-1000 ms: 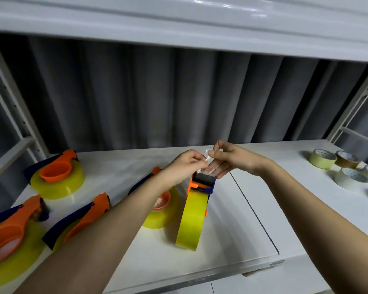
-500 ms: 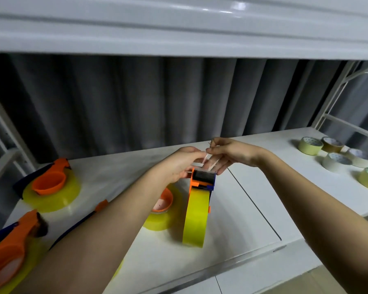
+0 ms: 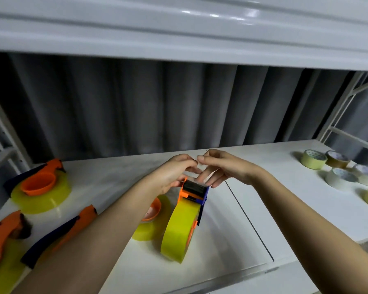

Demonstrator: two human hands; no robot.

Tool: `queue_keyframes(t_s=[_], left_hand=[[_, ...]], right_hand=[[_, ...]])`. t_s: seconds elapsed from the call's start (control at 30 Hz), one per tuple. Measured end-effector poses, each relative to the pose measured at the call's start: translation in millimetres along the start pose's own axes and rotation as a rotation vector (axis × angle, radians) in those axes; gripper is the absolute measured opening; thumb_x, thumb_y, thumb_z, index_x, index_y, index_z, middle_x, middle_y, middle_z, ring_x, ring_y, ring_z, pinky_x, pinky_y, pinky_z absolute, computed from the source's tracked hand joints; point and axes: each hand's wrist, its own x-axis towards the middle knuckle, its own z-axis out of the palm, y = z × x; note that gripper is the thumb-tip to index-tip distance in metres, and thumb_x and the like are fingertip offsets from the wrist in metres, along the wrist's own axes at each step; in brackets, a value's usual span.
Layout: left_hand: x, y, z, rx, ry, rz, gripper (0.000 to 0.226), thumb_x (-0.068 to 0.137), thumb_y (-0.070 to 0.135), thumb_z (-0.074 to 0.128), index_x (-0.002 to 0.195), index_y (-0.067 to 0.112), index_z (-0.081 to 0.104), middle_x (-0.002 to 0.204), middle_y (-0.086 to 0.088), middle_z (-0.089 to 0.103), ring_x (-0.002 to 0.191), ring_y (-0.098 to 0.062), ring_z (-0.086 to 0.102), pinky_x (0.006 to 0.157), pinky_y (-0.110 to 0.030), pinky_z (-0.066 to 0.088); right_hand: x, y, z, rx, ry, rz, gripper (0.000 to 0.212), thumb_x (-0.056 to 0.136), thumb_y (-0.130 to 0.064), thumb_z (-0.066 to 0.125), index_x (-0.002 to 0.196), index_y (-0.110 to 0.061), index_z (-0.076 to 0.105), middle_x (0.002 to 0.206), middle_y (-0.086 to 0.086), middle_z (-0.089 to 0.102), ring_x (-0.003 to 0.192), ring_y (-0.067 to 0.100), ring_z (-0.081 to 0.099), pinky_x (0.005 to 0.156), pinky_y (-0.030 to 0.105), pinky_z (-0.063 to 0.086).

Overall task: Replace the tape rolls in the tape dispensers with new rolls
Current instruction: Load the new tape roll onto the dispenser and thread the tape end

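An orange and blue tape dispenser (image 3: pixel 193 193) stands upright on the white table (image 3: pixel 232 240), loaded with a fat yellow tape roll (image 3: pixel 180 232). My left hand (image 3: pixel 174 175) grips the dispenser's top from the left. My right hand (image 3: pixel 219 167) is just above the cutter end, its thumb and forefinger pinching the clear tape end (image 3: pixel 208 172) that runs up from the roller. The fingertips of both hands almost touch.
Loaded dispensers lie flat: one at the back left (image 3: pixel 40 187), two at the front left (image 3: pixel 2 247) (image 3: pixel 57 234), one behind my left arm (image 3: pixel 152 217). Several spare rolls (image 3: pixel 338 170) sit at the right. A shelf (image 3: pixel 179 35) hangs overhead.
The camera has tilted and shifted, so the scene sits lower. My right hand has lifted the tape end a little higher above the dispenser's roller; my left hand stays on the top.
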Motion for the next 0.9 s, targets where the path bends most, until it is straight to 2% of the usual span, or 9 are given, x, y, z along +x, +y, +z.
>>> queue_keyframes(t_s=[0.1, 0.17, 0.23, 0.33, 0.4, 0.5, 0.6, 0.73, 0.9], left_hand=[[0, 0, -1, -0.075, -0.007, -0.028, 0.012, 0.096, 0.016, 0.046, 0.085, 0.015, 0.052, 0.096, -0.009, 0.07, 0.085, -0.029, 0.07, 0.073, -0.032, 0.048], [-2, 3, -2, -0.119, -0.021, -0.044, 0.015, 0.096, 0.014, 0.045, 0.082, 0.013, 0.051, 0.091, -0.009, 0.07, 0.084, -0.031, 0.071, 0.07, -0.031, 0.052], [-3, 5, 0, -0.138, -0.009, -0.061, 0.017, 0.096, 0.013, 0.045, 0.08, 0.013, 0.051, 0.089, -0.008, 0.069, 0.08, -0.029, 0.071, 0.065, -0.03, 0.054], [-4, 7, 3, -0.153, 0.027, -0.088, 0.018, 0.096, 0.013, 0.045, 0.079, 0.013, 0.051, 0.088, -0.008, 0.069, 0.075, -0.027, 0.071, 0.061, -0.029, 0.054], [-3, 7, 4, -0.15, 0.04, -0.104, 0.016, 0.095, 0.014, 0.046, 0.081, 0.012, 0.053, 0.088, -0.007, 0.07, 0.076, -0.026, 0.071, 0.062, -0.029, 0.052], [-3, 7, 4, -0.125, 0.056, -0.128, 0.012, 0.093, 0.016, 0.047, 0.087, 0.009, 0.055, 0.089, -0.004, 0.071, 0.076, -0.023, 0.072, 0.061, -0.027, 0.051], [-4, 8, 4, -0.136, 0.056, -0.139, 0.012, 0.091, 0.017, 0.049, 0.089, 0.007, 0.056, 0.089, -0.005, 0.072, 0.076, -0.023, 0.072, 0.063, -0.028, 0.053], [-5, 8, 4, -0.126, 0.056, -0.137, 0.012, 0.091, 0.017, 0.049, 0.085, 0.008, 0.055, 0.089, -0.005, 0.072, 0.08, -0.024, 0.072, 0.065, -0.029, 0.053], [-6, 8, 2, -0.16, 0.038, -0.132, 0.009, 0.091, 0.014, 0.049, 0.088, 0.009, 0.055, 0.09, -0.006, 0.07, 0.078, -0.024, 0.071, 0.061, -0.028, 0.054]], right_hand=[[-5, 3, -5, 0.068, 0.042, -0.007, 0.058, 0.088, -0.059, 0.045, 0.114, -0.009, 0.051, 0.095, 0.016, 0.074, 0.083, 0.029, 0.072, 0.075, 0.034, 0.055], [-4, 8, -5, 0.006, 0.228, -0.079, 0.049, 0.092, -0.049, 0.051, 0.111, -0.004, 0.054, 0.088, 0.011, 0.075, 0.077, 0.026, 0.072, 0.066, 0.03, 0.051], [-2, 12, -1, -0.001, 0.399, -0.19, 0.031, 0.093, -0.035, 0.057, 0.103, -0.005, 0.057, 0.083, 0.005, 0.075, 0.071, 0.021, 0.071, 0.061, 0.027, 0.047], [0, 17, 4, -0.071, 0.51, -0.315, 0.01, 0.09, -0.026, 0.06, 0.091, -0.016, 0.061, 0.08, -0.003, 0.074, 0.073, 0.012, 0.07, 0.07, 0.03, 0.054], [2, 19, 7, -0.146, 0.534, -0.338, 0.006, 0.088, -0.026, 0.061, 0.089, -0.021, 0.065, 0.081, -0.007, 0.072, 0.079, 0.008, 0.067, 0.079, 0.037, 0.055], [2, 17, 7, -0.3, 0.645, -0.424, 0.007, 0.089, -0.029, 0.062, 0.089, -0.023, 0.067, 0.087, -0.013, 0.066, 0.082, 0.005, 0.06, 0.076, 0.034, 0.053], [1, 13, 6, -0.411, 0.619, -0.484, 0.01, 0.089, -0.033, 0.06, 0.089, -0.026, 0.067, 0.091, -0.014, 0.064, 0.085, 0.003, 0.059, 0.075, 0.032, 0.053], [6, 15, 9, -0.532, 0.571, -0.36, 0.016, 0.09, -0.038, 0.057, 0.09, -0.028, 0.069, 0.092, -0.014, 0.067, 0.083, 0.004, 0.059, 0.076, 0.037, 0.053], [8, 12, 7, -0.297, 0.503, -0.273, 0.015, 0.089, -0.029, 0.061, 0.088, -0.018, 0.072, 0.078, -0.008, 0.071, 0.08, 0.008, 0.065, 0.077, 0.032, 0.053]])
